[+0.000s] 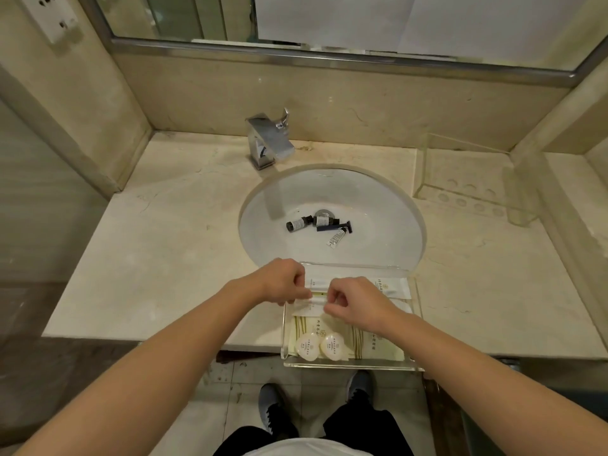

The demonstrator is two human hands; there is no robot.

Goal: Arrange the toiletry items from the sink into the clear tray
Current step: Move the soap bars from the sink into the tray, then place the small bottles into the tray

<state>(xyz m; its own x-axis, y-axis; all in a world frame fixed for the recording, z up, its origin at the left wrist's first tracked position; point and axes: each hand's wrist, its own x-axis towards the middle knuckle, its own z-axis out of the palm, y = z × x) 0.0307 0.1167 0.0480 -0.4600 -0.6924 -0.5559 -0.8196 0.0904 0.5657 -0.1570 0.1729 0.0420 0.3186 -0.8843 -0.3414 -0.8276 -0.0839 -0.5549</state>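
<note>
Both the left hand (282, 282) and right hand (354, 304) are pinching a light, floppy sachet (312, 301) by its ends over the clear tray (415, 324).

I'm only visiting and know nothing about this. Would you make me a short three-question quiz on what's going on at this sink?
1. True or false: the sink has no toiletries left in it.
2. How many round soaps lie in the tray? A) one B) two C) four
3. Fill in: both hands, left and right, pinch a white ____ over the tray.

Key
1. False: two dark bottles, a razor and a small tube lie by the drain.
2. B
3. packet
</note>
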